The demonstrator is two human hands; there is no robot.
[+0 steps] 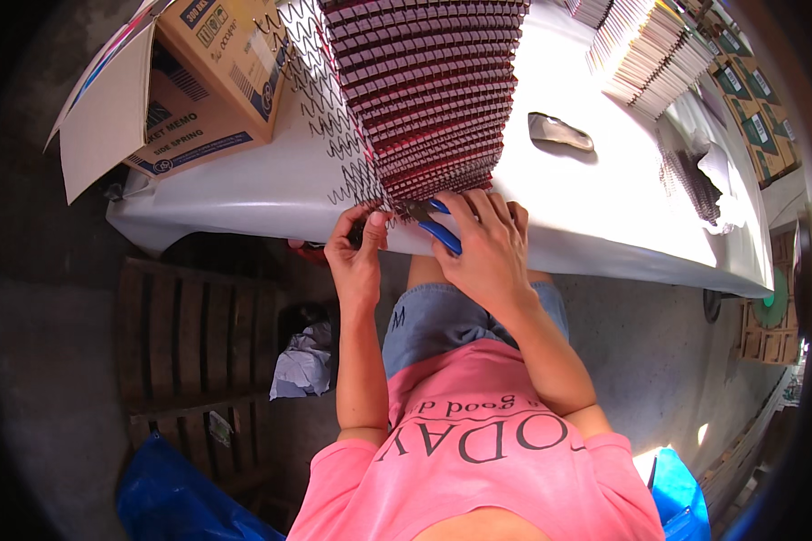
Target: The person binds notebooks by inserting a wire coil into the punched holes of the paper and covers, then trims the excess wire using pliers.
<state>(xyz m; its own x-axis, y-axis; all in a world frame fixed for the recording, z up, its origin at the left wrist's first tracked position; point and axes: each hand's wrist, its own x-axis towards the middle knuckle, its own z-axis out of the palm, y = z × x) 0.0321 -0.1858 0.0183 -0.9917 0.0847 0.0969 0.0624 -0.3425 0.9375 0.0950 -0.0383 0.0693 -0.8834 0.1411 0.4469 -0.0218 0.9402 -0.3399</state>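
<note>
Long rows of spiral-bound notebooks (433, 99) lie packed together on the table, their dark coils facing up. Loose ends of spiral wire (329, 117) stick out along their left side. At the near left corner of the rows, my left hand (356, 261) is closed in a pinch on a spiral wire. My right hand (492, 252) grips pliers (444, 236) with blue handles. The jaws of the pliers point left, at the near edge of the notebooks, close to my left fingertips. Exactly what the jaws touch is too small to tell.
An open cardboard box (212, 90) stands at the left of the white-covered table (235, 200). To the right are a dark oblong object (559, 132), more notebook stacks (650, 59) and a heap of dark coils (695, 185). A wooden pallet (198, 334) is on the floor.
</note>
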